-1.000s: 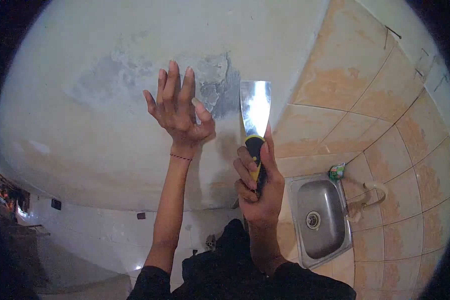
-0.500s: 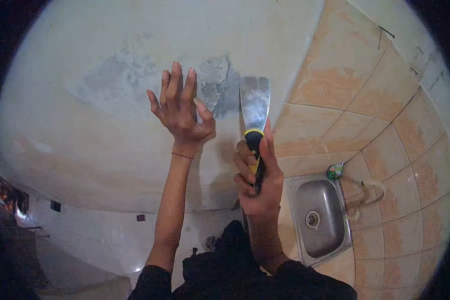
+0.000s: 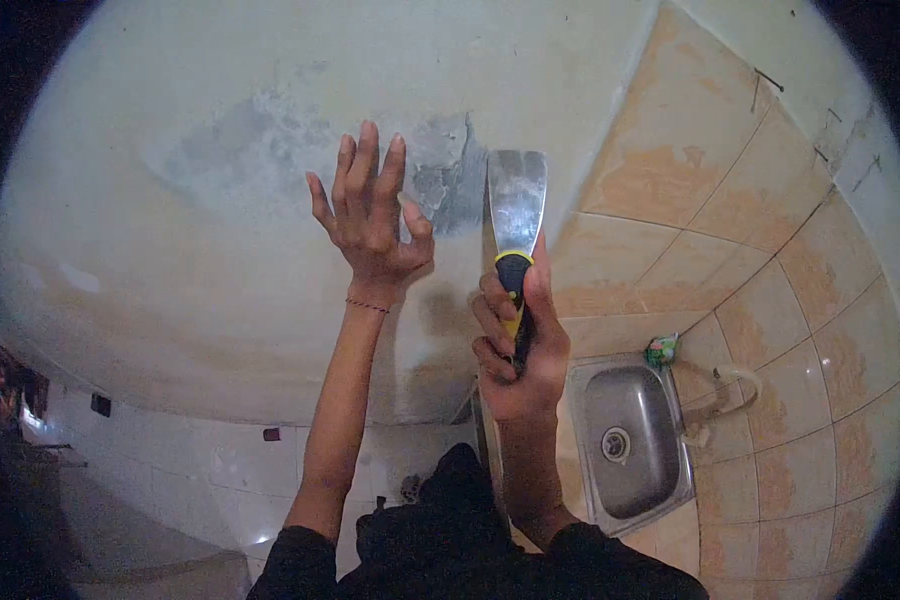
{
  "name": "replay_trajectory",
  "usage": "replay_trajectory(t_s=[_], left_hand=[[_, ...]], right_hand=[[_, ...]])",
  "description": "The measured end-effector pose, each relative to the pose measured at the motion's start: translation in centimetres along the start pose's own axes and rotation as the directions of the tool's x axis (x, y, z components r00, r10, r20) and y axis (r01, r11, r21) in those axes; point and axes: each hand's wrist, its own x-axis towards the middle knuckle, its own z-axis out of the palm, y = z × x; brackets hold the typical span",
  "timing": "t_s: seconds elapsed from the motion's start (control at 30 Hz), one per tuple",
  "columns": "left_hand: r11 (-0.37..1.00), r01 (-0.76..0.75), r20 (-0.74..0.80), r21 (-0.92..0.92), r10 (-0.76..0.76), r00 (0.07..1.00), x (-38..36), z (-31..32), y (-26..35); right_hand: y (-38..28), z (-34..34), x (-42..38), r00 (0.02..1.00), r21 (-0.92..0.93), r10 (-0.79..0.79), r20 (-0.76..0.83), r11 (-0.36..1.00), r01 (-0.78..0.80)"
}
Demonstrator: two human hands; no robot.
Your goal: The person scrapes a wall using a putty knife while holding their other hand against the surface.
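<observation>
My right hand (image 3: pixel 525 345) is wrapped round the black and yellow handle of a putty knife (image 3: pixel 518 200). Its broad metal blade points up, just right of a grey patch of peeling paint (image 3: pixel 458 180) on the pale wall (image 3: pixel 220 290). To the left, my left hand (image 3: pixel 370 220) has its fingers spread over the wall, holding nothing. The fingertips overlap the edge of the damaged area in this view. A larger grey stain (image 3: pixel 225 145) spreads left of that hand.
Right of the wall stand orange-and-cream tiles (image 3: pixel 710 190), with nails (image 3: pixel 768 80) near their top edge. A steel sink (image 3: pixel 630 440) is set into the counter at lower right, with a green packet (image 3: pixel 661 349) at its corner. White floor tiles (image 3: pixel 240 470) lie below.
The putty knife and my right hand have shifted slightly to the right in view, and my left hand also appears a little further right. The sink appears slightly further left.
</observation>
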Motion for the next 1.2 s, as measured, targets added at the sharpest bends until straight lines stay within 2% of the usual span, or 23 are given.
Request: replay_trajectory(t_s=[0.33,0.43,0.5,0.63,0.73,0.83,1.07,1.2], left_hand=[[1.000,0.006,0.006,-0.013,-0.006,1.000,-0.1,0.0,0.0],[1.000,0.006,0.002,-0.002,-0.006,1.000,0.0,0.1,-0.1],[1.000,0.001,0.002,0.006,-0.001,1.000,-0.1,0.1,-0.1],[1.000,0.006,0.005,-0.022,-0.006,1.000,0.1,0.0,0.0],[1.000,0.014,0.022,0.011,-0.015,1.000,-0.1,-0.1,0.0],[1.000,0.018,0.020,0.002,-0.018,1.000,-0.1,-0.2,0.1],[1.000,0.027,0.007,-0.006,-0.027,1.000,-0.1,0.0,0.0],[1.000,0.022,0.003,-0.005,-0.022,1.000,0.0,-0.2,0.2]], right_hand=[[-0.1,0.1,0.0,1.000,-0.021,0.009,-0.009,1.000,-0.009],[-0.2,-0.5,0.1,0.999,0.055,0.037,0.021,0.998,-0.039],[-0.3,0.1,0.3,0.999,0.022,0.025,0.024,0.999,-0.025],[-0.2,-0.7,-0.2,0.996,0.086,0.080,-0.025,0.993,-0.078],[-0.5,-0.2,0.3,0.999,0.007,0.027,0.028,1.000,-0.027],[-0.7,0.4,0.1,1.000,-0.044,0.027,-0.009,0.999,-0.027],[-0.6,-0.3,0.6,0.998,-0.014,0.022,0.065,1.000,-0.021],[-0.3,-0.3,-0.1,0.999,-0.001,0.014,0.047,1.000,-0.014]])
